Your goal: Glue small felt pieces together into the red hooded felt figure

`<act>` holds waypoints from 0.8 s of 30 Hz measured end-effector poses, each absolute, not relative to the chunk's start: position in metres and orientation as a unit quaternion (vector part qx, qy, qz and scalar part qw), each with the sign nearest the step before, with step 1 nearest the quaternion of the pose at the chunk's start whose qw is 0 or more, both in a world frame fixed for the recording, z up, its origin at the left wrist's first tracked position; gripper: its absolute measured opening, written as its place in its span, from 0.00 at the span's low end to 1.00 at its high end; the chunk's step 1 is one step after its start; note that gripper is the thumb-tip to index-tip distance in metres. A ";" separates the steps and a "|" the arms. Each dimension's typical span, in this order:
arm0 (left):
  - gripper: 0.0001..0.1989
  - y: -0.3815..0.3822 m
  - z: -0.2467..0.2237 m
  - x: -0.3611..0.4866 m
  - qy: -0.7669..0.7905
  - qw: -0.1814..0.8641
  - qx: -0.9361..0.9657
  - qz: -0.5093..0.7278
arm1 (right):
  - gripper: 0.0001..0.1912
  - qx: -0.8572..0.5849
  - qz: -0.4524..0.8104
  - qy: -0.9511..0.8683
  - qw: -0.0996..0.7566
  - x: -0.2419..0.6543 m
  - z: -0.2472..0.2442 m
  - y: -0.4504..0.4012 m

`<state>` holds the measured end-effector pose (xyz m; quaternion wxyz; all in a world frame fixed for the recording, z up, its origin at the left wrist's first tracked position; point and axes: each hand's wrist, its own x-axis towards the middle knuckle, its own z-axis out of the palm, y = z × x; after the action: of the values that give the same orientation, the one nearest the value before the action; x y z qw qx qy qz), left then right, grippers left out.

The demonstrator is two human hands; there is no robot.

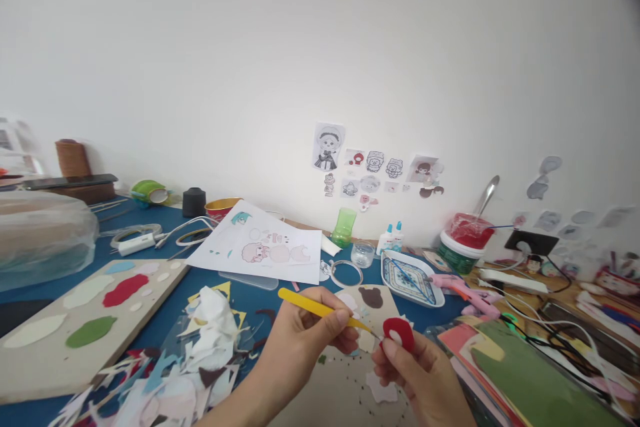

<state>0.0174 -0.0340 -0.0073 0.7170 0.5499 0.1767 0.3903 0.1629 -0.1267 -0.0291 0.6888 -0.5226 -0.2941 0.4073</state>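
My left hand [305,340] grips yellow tweezers [320,309], and their thin tip reaches the edge of a red felt piece [399,333]. That piece has a white centre and is pinched between the fingers of my right hand [413,373]. Beneath both hands lies a beige board [345,393] with small felt cutouts, including a dark brown shape [371,296] and a white one [381,388]. My fingers hide part of the red piece.
A felt-laid board [85,327] and a heap of felt scraps [195,367] lie left, on a blue tabletop [155,227]. A printed drawing [260,247] lies ahead. To the right are a pink glue gun [465,293], a patterned tray [410,280] and felt sheets [530,373].
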 end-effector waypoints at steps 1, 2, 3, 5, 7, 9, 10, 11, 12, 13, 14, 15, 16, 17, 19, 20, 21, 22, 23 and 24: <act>0.17 -0.033 -0.008 0.018 0.178 0.718 0.548 0.389 | 0.20 -0.522 0.409 -0.294 0.689 0.163 -0.029 -0.127; 0.17 -0.033 -0.009 0.018 0.178 0.720 0.548 0.388 | 0.20 -0.521 0.410 -0.292 0.689 0.163 -0.028 -0.127; 0.17 -0.033 -0.009 0.018 0.176 0.722 0.548 0.385 | 0.21 -0.521 0.413 -0.291 0.688 0.163 -0.028 -0.127; 0.17 -0.034 -0.009 0.017 0.172 0.726 0.549 0.378 | 0.21 -0.523 0.414 -0.288 0.687 0.162 -0.026 -0.128; 0.16 -0.035 -0.007 0.016 0.170 0.726 0.554 0.369 | 0.22 -0.527 0.404 -0.288 0.690 0.160 -0.024 -0.129; 0.16 -0.035 -0.003 0.014 0.171 0.724 0.562 0.360 | 0.22 -0.533 0.385 -0.290 0.695 0.157 -0.021 -0.130; 0.16 -0.035 -0.002 0.013 0.172 0.723 0.566 0.358 | 0.22 -0.537 0.376 -0.290 0.697 0.156 -0.020 -0.130; 0.15 -0.035 0.000 0.011 0.173 0.720 0.569 0.357 | 0.22 -0.542 0.368 -0.290 0.698 0.154 -0.018 -0.131; 0.15 -0.034 0.002 0.010 0.175 0.717 0.572 0.360 | 0.22 -0.546 0.362 -0.291 0.697 0.154 -0.017 -0.131; 0.15 -0.034 0.003 0.009 0.178 0.711 0.575 0.364 | 0.22 -0.550 0.360 -0.292 0.694 0.153 -0.016 -0.131; 0.15 -0.033 0.005 0.008 0.180 0.703 0.580 0.371 | 0.22 -0.554 0.358 -0.295 0.691 0.153 -0.015 -0.132; 0.14 -0.033 0.006 0.007 0.184 0.692 0.588 0.377 | 0.22 -0.558 0.356 -0.299 0.688 0.153 -0.015 -0.132; 0.14 -0.033 0.007 0.006 0.188 0.678 0.598 0.384 | 0.22 -0.561 0.354 -0.302 0.685 0.154 -0.015 -0.132; 0.15 -0.033 0.008 0.005 0.192 0.660 0.612 0.392 | 0.22 -0.564 0.353 -0.304 0.683 0.154 -0.015 -0.132; 0.16 -0.033 0.008 0.004 0.206 0.614 0.648 0.401 | 0.22 -0.567 0.353 -0.306 0.679 0.154 -0.015 -0.132; 0.16 -0.033 0.009 0.004 0.216 0.587 0.669 0.400 | 0.22 -0.567 0.355 -0.305 0.678 0.154 -0.016 -0.132; 0.17 -0.033 0.009 0.003 0.226 0.560 0.691 0.398 | 0.23 -0.567 0.358 -0.303 0.677 0.154 -0.016 -0.132; 0.17 -0.034 0.009 0.003 0.233 0.534 0.711 0.394 | 0.23 -0.566 0.364 -0.299 0.677 0.153 -0.017 -0.132; 0.17 -0.034 0.009 0.003 0.237 0.514 0.728 0.388 | 0.23 -0.566 0.370 -0.293 0.676 0.153 -0.017 -0.132; 0.18 -0.034 0.009 0.003 0.237 0.499 0.741 0.380 | 0.23 -0.564 0.376 -0.288 0.676 0.152 -0.018 -0.132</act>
<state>0.0030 -0.0341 0.0086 0.4994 0.7414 0.2371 0.3804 0.1522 -0.1320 -0.0178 0.6763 -0.5639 -0.2881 0.3763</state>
